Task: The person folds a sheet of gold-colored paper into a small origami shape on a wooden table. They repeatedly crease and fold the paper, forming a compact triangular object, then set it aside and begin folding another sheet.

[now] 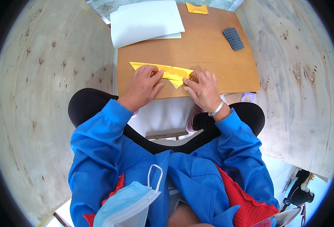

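Observation:
A folded strip of shiny gold paper (175, 74) lies slantwise near the front edge of the brown tabletop (155, 53), with one small triangular part pointing toward me and a bit of pale underside showing at its tip. On its left part rests my left hand (145, 82), thumb and fingertips on the paper. My right hand (202, 86), with a silver bangle at the wrist, pinches the paper's right end between thumb and fingers. Both hands are partly curled, hiding portions of the paper beneath them.
White paper sheets (149, 22) lie at the back left. A folded gold paper piece (197, 8) sits at the far edge, and a dark grey textured pad (233, 39) at the right. Wooden panels (56, 71) flank the table. Another person (299, 193) is visible at lower right.

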Action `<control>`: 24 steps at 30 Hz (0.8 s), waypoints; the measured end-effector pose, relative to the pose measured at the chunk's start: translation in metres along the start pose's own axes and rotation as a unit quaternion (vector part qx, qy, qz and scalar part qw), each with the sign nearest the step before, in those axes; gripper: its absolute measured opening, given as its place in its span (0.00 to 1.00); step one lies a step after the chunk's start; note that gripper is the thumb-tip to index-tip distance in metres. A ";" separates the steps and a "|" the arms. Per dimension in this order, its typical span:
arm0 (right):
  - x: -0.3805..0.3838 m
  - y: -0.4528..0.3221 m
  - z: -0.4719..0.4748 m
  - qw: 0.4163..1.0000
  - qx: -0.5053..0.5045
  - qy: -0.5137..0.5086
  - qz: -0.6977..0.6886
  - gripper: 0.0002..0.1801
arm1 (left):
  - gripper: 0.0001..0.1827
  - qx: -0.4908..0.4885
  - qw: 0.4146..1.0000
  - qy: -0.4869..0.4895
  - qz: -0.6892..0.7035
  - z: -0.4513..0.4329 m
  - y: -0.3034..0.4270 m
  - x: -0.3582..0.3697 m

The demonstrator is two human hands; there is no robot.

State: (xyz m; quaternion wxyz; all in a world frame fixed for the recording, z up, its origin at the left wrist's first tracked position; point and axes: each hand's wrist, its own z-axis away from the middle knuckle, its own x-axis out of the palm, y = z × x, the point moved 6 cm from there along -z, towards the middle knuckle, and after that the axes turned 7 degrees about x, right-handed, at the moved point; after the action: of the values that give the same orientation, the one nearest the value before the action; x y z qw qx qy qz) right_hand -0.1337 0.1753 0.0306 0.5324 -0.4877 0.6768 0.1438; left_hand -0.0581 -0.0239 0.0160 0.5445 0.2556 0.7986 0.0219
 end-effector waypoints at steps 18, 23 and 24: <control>0.053 -0.014 -0.046 0.995 0.027 -0.091 -0.040 0.20 | 0.22 -0.004 1.000 -0.023 -0.014 -0.005 0.002 -0.001; 0.053 -0.013 -0.045 0.994 0.027 -0.092 -0.052 0.21 | 0.24 0.017 0.993 -0.034 -0.109 -0.004 0.023 -0.001; 0.053 -0.012 -0.045 0.994 0.028 -0.087 -0.051 0.21 | 0.25 0.030 0.992 -0.034 -0.117 -0.003 0.029 0.001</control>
State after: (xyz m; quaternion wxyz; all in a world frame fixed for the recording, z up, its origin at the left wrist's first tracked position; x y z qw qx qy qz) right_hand -0.1480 0.1105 0.0063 0.6095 -0.4922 0.6056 0.1396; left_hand -0.0493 0.0024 0.0257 0.5621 0.1771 0.8044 -0.0752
